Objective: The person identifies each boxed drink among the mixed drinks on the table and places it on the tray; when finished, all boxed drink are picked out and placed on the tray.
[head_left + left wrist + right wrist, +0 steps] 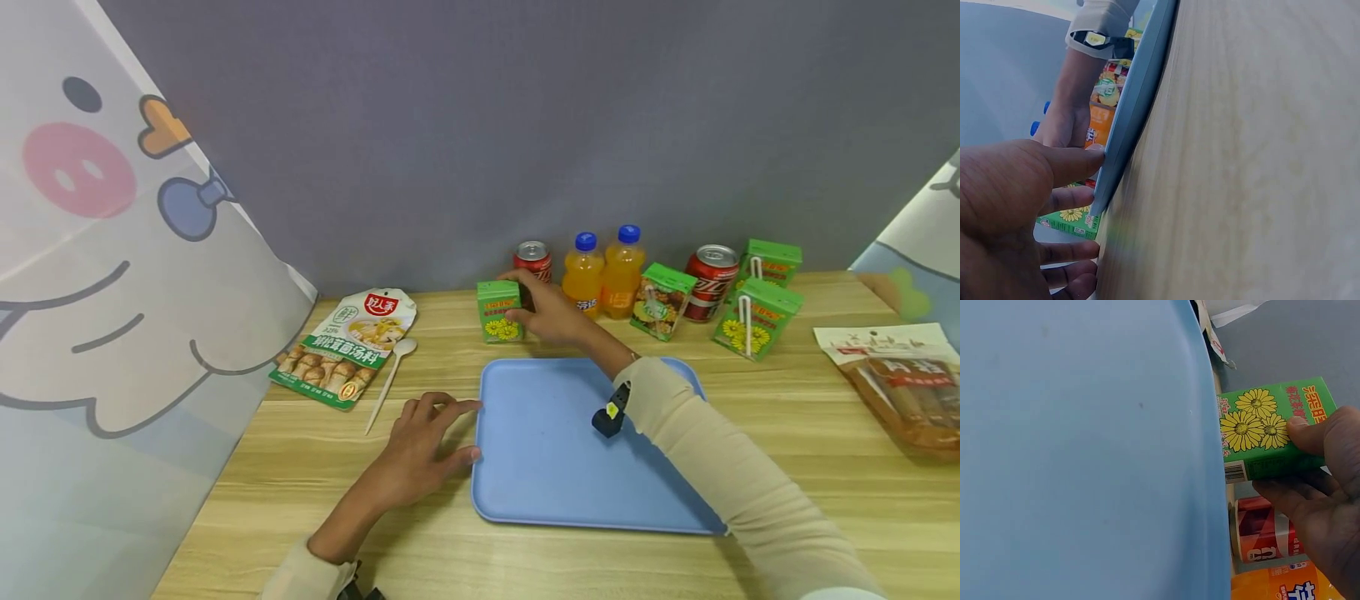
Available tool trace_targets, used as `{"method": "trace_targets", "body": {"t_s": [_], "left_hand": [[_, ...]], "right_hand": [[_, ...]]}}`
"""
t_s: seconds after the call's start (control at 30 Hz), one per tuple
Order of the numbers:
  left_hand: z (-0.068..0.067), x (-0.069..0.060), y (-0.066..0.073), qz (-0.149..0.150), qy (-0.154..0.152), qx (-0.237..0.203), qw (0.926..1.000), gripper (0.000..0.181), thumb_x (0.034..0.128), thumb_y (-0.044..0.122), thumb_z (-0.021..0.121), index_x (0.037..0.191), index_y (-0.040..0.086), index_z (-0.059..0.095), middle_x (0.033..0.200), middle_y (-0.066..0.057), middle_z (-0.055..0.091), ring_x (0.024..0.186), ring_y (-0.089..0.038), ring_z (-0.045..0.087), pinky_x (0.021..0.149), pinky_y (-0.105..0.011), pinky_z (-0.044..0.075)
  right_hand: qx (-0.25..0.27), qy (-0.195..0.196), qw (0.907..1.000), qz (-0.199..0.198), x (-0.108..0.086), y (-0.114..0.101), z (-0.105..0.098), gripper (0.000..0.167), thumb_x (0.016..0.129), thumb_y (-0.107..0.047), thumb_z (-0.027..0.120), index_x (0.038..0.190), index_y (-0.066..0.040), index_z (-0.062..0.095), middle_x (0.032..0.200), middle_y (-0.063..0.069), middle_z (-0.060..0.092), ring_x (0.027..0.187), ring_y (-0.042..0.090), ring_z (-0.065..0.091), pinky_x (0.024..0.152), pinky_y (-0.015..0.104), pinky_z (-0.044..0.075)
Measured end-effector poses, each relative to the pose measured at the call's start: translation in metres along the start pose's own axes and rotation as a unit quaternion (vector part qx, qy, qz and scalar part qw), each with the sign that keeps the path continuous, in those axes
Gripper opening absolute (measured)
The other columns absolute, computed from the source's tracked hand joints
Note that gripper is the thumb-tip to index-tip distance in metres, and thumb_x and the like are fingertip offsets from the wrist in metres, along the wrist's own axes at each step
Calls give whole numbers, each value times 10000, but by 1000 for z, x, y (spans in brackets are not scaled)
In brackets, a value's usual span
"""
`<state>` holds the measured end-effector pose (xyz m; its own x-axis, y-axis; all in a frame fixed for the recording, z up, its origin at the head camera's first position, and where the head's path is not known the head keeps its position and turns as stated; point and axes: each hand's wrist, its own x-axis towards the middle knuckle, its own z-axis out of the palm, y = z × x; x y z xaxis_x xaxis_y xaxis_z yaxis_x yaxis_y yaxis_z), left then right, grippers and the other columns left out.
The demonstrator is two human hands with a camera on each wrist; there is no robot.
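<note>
One green drink carton (500,315) with yellow flowers sits at the middle of the head view, just past the upper left of a blue tray (555,475) on a wood-grain bench (435,550). The right hand (553,315) grips it from the right, the forearm crossing over the tray. At the tray's left edge the left hand (420,457) is relaxed, index fingertip and thumb against the rim. Right of centre stand a red can (532,258), two orange drink bottles (583,279), a nut-pictured carton (662,302), a second can (711,283) and two flower cartons (757,318) with straws. A mushroom pouch (348,346) and white spoon (390,383) lie left of centre; a brown food pouch (911,387) lies at far right.

The left wrist view shows that hand entering from lower left, thumb on the rim, the other fingers extended loosely.

In the right wrist view, the tray fills the left; at right, the thumb presses the carton's flowered face, fingers on the side opposite. Whether the carton touches the bench cannot be told.
</note>
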<state>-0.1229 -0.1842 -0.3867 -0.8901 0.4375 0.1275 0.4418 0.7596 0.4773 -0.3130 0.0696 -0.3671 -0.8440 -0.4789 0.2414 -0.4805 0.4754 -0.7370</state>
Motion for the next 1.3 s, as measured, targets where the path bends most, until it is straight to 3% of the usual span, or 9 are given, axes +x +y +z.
{"method": "trace_targets", "body": {"t_s": [0.2, 0.43, 0.8, 1.0, 1.3], "left_hand": [[0, 0, 0, 36, 25, -9, 10000, 571, 922, 392, 727, 1446, 283, 529, 1348, -109, 448, 1093, -247, 407, 902, -479, 357], [-1, 1, 1, 36, 72, 35, 10000, 573, 915, 391, 736, 1441, 282, 535, 1330, -99, 452, 1080, -242, 406, 898, -477, 356], [0, 1, 1, -98, -81, -28, 9999, 576, 924, 391, 725, 1454, 292, 521, 1350, -95, 439, 1096, -247, 398, 899, -479, 353], [-1, 1, 1, -126, -81, -12, 9999, 575, 923, 377, 731, 1452, 286, 523, 1355, -99, 438, 1096, -249, 400, 903, -484, 357], [-1, 1, 1, -83, -46, 7, 10000, 578, 919, 375, 737, 1450, 284, 526, 1351, -98, 440, 1107, -256, 403, 904, -489, 361]], "right_hand": [[14, 178, 9998, -72, 0, 0, 1, 506, 957, -165, 705, 1397, -206, 459, 1161, 19, 646, 962, 204, 609, 847, 382, 520], [-60, 160, 9997, -199, -3, -6, -2, 502, 962, -152, 695, 1401, -171, 452, 1207, 49, 634, 1015, 207, 625, 884, 400, 527], [-91, 334, 9994, -49, -14, -19, -14, 534, 973, -184, 677, 1443, -160, 424, 1227, 70, 623, 1065, 227, 629, 904, 416, 529], [-169, 475, 9987, -59, -22, -25, -23, 535, 982, -175, 663, 1452, -164, 408, 1208, 81, 614, 1021, 232, 621, 869, 407, 535], [-257, 706, 9971, 83, -40, -37, -38, 543, 990, -175, 653, 1470, -171, 399, 1263, 101, 586, 1099, 270, 597, 878, 438, 530]]}}
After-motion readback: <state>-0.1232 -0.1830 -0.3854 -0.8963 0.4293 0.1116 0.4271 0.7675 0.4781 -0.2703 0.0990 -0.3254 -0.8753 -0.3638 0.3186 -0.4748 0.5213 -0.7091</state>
